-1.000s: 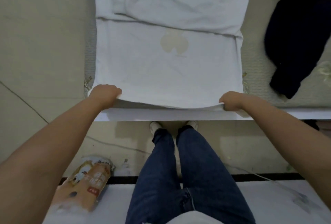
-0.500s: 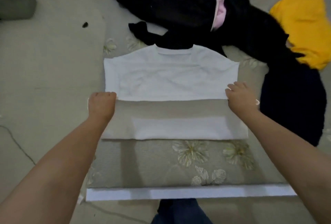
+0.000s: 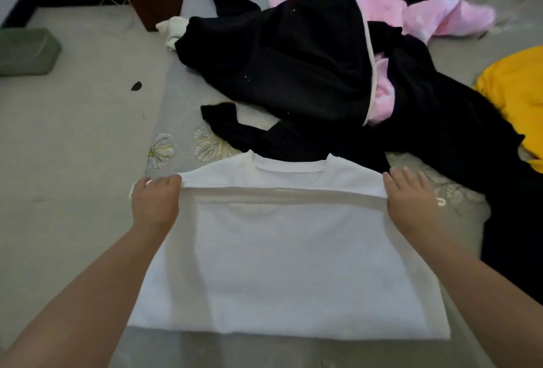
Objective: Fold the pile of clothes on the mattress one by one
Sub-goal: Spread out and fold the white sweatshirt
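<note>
Still early going, I'd say: only the white cotton T-shirt (image 3: 282,264) on the grey flowered mattress (image 3: 182,120) was mid-fold, its hem drawn up near the collar. Left hand (image 3: 154,201) pinched the hem's left corner, right hand (image 3: 411,200) gripped the right corner. Beyond lay the unfolded black garments (image 3: 293,62), fluffy pink fleece (image 3: 435,15) and yellow top (image 3: 517,91). Open room was only on the left.
</note>
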### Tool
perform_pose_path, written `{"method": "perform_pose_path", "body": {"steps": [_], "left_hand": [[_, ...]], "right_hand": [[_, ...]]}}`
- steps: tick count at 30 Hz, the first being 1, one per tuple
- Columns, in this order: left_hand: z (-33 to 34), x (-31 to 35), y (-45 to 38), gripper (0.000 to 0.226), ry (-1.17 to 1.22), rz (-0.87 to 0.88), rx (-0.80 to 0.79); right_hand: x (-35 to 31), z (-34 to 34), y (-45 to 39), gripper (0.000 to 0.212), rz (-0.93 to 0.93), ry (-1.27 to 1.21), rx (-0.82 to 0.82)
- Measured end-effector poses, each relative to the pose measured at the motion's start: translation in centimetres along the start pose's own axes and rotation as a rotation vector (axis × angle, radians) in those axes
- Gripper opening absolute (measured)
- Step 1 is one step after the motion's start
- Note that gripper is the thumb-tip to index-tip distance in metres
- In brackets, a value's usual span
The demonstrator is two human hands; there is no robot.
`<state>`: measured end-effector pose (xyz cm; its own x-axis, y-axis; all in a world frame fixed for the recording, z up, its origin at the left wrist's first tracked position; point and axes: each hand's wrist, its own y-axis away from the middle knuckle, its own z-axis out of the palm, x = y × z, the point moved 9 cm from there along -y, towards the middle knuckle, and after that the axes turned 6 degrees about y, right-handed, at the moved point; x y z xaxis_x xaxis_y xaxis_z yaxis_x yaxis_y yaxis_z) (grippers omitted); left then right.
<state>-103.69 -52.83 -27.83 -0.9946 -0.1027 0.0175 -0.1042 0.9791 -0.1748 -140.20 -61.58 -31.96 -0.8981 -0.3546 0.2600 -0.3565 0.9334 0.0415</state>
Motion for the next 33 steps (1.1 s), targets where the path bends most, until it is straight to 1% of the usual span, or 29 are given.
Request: {"method": "perform_pose_path", "body": {"steps": [3, 5, 7, 8, 9, 10, 11, 13, 14, 18, 20, 22, 25, 28, 30, 31, 32, 33], "left_hand": [[2.4, -1.0, -3.0, 0.026, -0.009, -0.025, -0.005], [4.7, -1.5, -4.5, 0.027, -0.007, -0.045, -0.014], [7.5, -2.1, -5.5, 0.03, 0.016, -0.077, -0.051], [9.1, -2.5, -5.8, 0.033, 0.05, -0.104, -0.069], [10.5, -3.0, -6.1, 0.04, 0.086, -0.13, -0.074], [11.7, -3.4, -6.3, 0.048, 0.108, -0.16, -0.091], [12.7, -3.9, -6.5, 0.052, 0.122, -0.186, -0.119], [13.8, -4.0, -7.1, 0.048, 0.141, -0.153, -0.106], [14.3, -4.0, -7.4, 0.044, 0.141, -0.121, -0.09], [16.4, -4.6, -8.3, 0.044, 0.111, -0.07, -0.109], [17.4, -4.8, -8.6, 0.045, 0.095, -0.046, -0.143], [18.2, -5.4, -8.9, 0.042, 0.099, -0.068, -0.178], [16.5, -5.4, -9.0, 0.045, 0.165, -0.14, -0.102], [13.5, -3.2, -6.4, 0.046, 0.284, -0.098, -0.004], [13.2, -1.8, -2.4, 0.048, 0.312, -0.098, -0.051], [13.6, -1.6, 0.0, 0.051, 0.318, -0.134, -0.112], [14.1, -1.9, 2.6, 0.054, 0.32, -0.198, -0.184], [14.6, -2.8, 5.1, 0.057, 0.311, -0.278, -0.246]], "right_hand": [[-0.3, 1.3, -3.2, 0.033, 0.068, 0.006, 0.013], [-0.3, 3.4, -5.0, 0.042, 0.121, 0.001, -0.028], [-0.5, 6.4, -6.0, 0.049, 0.133, 0.045, -0.147], [-0.3, 7.7, -6.5, 0.05, 0.164, 0.017, -0.199], [-0.1, 8.5, -7.0, 0.051, 0.188, -0.014, -0.212], [-0.1, 9.0, -7.4, 0.05, 0.199, -0.051, -0.19], [-0.2, 9.2, -7.9, 0.048, 0.195, -0.071, -0.167], [-0.3, 9.5, -8.6, 0.047, 0.179, -0.113, -0.124], [-0.4, 9.7, -8.9, 0.05, 0.167, -0.112, -0.11], [-0.3, 10.6, -10.1, 0.058, 0.18, -0.086, -0.125], [-0.1, 11.0, -10.5, 0.053, 0.206, -0.062, -0.112], [0.1, 10.9, -10.7, 0.043, 0.249, -0.072, -0.092], [0.3, 9.2, -10.5, 0.044, 0.276, -0.08, -0.013], [-0.5, 6.4, -8.5, 0.044, 0.267, -0.116, 0.128], [-3.2, 5.2, -5.7, 0.041, 0.165, -0.137, 0.207], [-4.7, 5.4, -4.1, 0.042, 0.105, -0.148, 0.197], [-6.0, 6.2, -2.4, 0.046, 0.068, -0.178, 0.131], [-6.6, 7.3, -0.7, 0.052, 0.071, -0.224, 0.031]]}}
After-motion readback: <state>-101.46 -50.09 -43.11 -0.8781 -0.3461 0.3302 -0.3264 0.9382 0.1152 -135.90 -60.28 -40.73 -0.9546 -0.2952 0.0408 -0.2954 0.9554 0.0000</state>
